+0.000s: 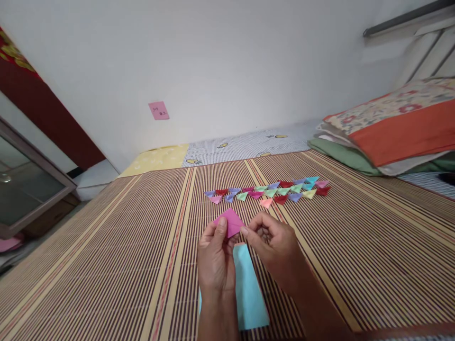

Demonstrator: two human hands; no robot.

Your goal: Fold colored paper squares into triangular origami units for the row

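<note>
A small magenta piece of folded paper is held up between my hands, above the striped mat. My left hand pinches its left side, with the thumb lying on the face of the paper. At the paper's right corner, my right hand grips with thumb and index finger, the other fingers curled in. Below the hands lies light blue paper, partly hidden by my left hand and forearm. Beyond them, several small folded paper pieces in many colours sit in rows on the mat.
The striped mat covers the bed-like surface up to a patterned cloth along the white wall. Folded bedding is piled at the right. A pink note is on the wall. A glass-fronted cabinet stands at the left.
</note>
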